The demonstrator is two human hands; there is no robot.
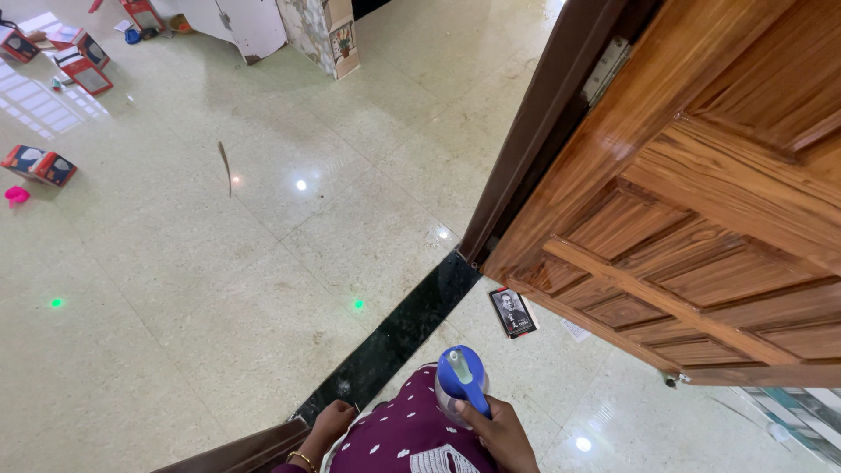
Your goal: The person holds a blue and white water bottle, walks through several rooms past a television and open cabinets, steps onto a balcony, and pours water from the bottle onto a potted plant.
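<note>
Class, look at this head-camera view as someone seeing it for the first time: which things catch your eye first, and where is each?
The big carved wooden door fills the right side, standing open over the pale polished floor. At bottom centre the right hand grips a blue-topped spray bottle, while the left hand rests by the dark stone threshold strip. Red and blue boxes lie scattered far left.

One spray bottle (pixel 462 378), one wooden door (pixel 692 219), one small card (pixel 513 312), and perhaps five boxes (pixel 38 164).
</note>
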